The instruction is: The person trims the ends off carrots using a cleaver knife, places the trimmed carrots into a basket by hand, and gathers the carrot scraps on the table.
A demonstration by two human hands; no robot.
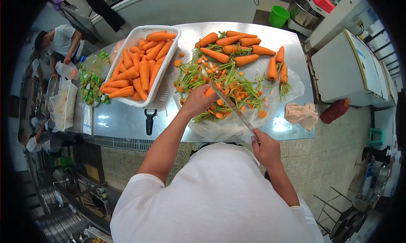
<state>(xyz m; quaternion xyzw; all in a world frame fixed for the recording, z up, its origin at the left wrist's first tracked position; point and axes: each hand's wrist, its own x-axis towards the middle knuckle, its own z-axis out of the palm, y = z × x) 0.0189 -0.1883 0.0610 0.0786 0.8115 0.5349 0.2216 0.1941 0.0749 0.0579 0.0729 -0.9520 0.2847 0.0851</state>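
My left hand [200, 101] is closed around a carrot [210, 91], most of which its fingers hide. In my right hand [266, 148] is the handle of a long knife [237, 112], its blade reaching up and left to the carrot's end. Beneath both hands spreads a heap of green carrot stems and cut orange tops [237, 93] on a clear plastic sheet [211, 131]. Behind the heap lie several whole carrots [215, 55] with short stems. A white basket [163, 84] to the left holds many carrots without greens [144, 72].
A black peeler [149, 121] lies on the metal table [122, 120] below the basket. A crumpled cloth [301, 115] sits near the right edge. Green-wrapped bundles [94, 80] are at far left, where a person in white [63, 42] stands. A green bucket [278, 17] is beyond the table.
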